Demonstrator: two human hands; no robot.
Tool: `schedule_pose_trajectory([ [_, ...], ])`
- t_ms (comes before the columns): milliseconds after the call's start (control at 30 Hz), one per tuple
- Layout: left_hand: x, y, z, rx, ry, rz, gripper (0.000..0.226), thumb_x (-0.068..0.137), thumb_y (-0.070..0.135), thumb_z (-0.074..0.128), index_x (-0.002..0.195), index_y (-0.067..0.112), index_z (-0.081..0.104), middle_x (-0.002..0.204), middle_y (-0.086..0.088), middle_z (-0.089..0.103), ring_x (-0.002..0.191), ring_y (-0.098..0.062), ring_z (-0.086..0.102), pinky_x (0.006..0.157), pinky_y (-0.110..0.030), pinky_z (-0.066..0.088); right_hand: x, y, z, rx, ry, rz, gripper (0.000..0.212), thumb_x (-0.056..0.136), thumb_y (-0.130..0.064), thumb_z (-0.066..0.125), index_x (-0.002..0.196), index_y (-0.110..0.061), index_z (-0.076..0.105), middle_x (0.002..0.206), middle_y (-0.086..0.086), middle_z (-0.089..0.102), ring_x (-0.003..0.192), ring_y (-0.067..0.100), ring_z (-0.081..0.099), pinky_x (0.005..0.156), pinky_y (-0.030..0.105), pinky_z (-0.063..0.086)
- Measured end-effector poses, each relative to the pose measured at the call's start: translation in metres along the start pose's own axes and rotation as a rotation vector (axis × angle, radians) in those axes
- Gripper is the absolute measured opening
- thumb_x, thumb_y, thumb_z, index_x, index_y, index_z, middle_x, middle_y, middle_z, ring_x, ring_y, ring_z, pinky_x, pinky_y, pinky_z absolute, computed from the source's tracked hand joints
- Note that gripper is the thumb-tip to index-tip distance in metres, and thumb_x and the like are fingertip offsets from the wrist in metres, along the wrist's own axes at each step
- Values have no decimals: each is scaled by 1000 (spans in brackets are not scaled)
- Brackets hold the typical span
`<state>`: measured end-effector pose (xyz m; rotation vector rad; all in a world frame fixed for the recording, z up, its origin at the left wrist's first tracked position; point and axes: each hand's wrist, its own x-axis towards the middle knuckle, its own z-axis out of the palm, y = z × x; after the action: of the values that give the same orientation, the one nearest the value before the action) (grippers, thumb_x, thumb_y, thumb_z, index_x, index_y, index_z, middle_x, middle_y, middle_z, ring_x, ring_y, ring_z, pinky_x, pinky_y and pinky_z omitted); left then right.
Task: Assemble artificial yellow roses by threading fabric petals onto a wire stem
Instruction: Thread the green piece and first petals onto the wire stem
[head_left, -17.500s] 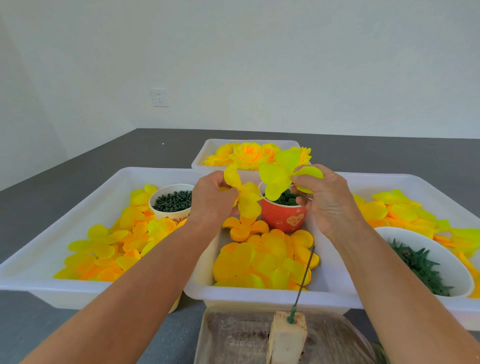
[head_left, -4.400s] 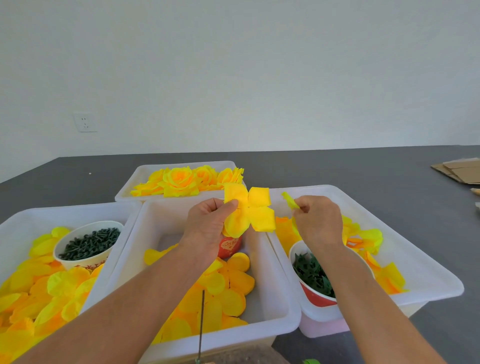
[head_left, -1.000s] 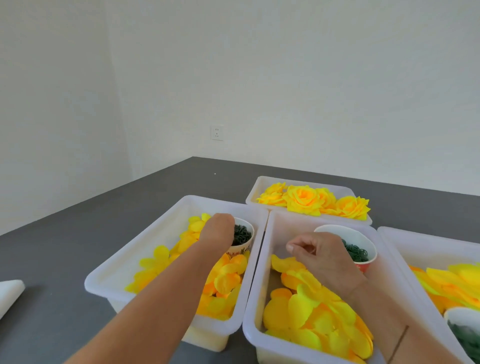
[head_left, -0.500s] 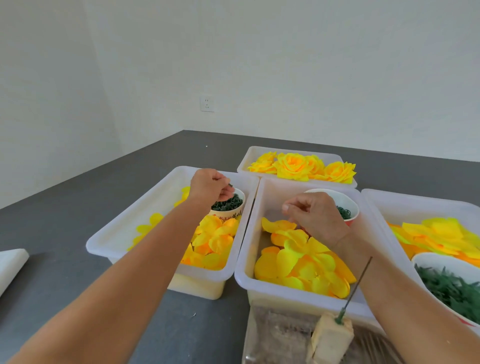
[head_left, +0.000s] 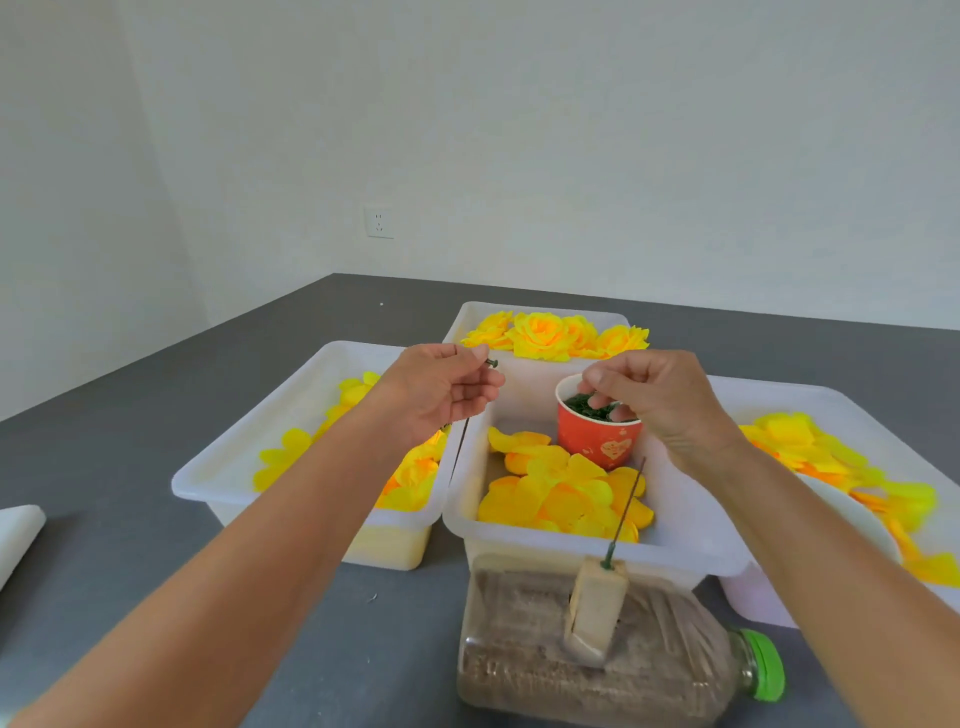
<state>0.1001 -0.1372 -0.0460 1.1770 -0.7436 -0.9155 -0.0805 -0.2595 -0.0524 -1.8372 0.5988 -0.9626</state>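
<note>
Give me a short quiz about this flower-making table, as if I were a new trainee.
1. True or false: the left hand pinches a thin dark wire stem with a small green head.
2. Where do the right hand's fingertips reach? A. into the red paper cup of dark green pieces; B. into the far white tray of finished yellow roses; C. onto the green-capped plastic bottle.
3. Fill in: the upright wire near the front is stuck in a pale ____ fixed on the bottle lying on its side.

Key: 1 true; 2 A; 3 block.
</note>
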Motion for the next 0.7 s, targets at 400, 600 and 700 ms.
schedule_pose_trajectory([
  [400, -46, 16, 64, 367, -63, 160, 22, 91, 14, 58, 70, 8, 57, 53, 2, 60, 42, -7, 52, 43, -16, 42, -46, -65, -7, 8, -104, -108, 3, 83, -8, 68, 82, -10, 71, 76, 10, 71, 62, 9, 63, 53, 18, 46],
  [600, -58, 24, 78, 554, -22, 372, 26, 90, 10, 59, 64, 10, 56, 53, -3, 56, 39, -9, 47, 39, -16, 36, -53, -80, -13, -83, -94, -152, 12, 72, 5, 74, 75, -5, 68, 75, 19, 70, 63, 20, 62, 62, 33, 52],
  [700, -61, 26, 82, 575, -10, 423, 26, 89, 10, 59, 63, 11, 57, 49, 1, 55, 39, -9, 45, 40, -16, 36, -56, -83, -14, -91, -66, -144, 14, 71, 5, 75, 72, -2, 64, 70, 19, 69, 64, 25, 66, 62, 35, 54],
])
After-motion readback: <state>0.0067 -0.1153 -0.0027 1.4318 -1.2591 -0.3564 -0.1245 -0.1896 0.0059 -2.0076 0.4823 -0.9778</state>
